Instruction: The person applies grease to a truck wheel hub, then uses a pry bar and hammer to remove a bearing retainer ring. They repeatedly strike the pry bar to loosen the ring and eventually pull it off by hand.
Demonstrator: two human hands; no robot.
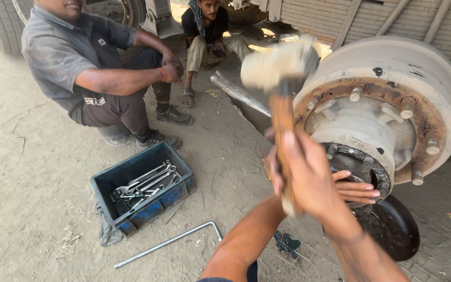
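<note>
My right hand (pixel 309 180) grips the wooden handle of a sledgehammer (pixel 279 67). The hammer is raised, its pale head blurred, just left of a truck's wheel hub (pixel 361 128). The hub sits in a rusty brake drum (pixel 392 62) ringed with wheel studs. My left hand (pixel 355 191) reaches under my right wrist, its fingers laid flat against the greasy black opening at the hub's lower end.
A black drain pan (pixel 392 227) lies below the hub. A blue crate (pixel 142 190) of spanners stands on the dirt at the left, with a bent steel rod (pixel 168 243) in front. Two people (pixel 87 68) (pixel 207 31) sit behind. A metal bar (pixel 236 93) lies near the drum.
</note>
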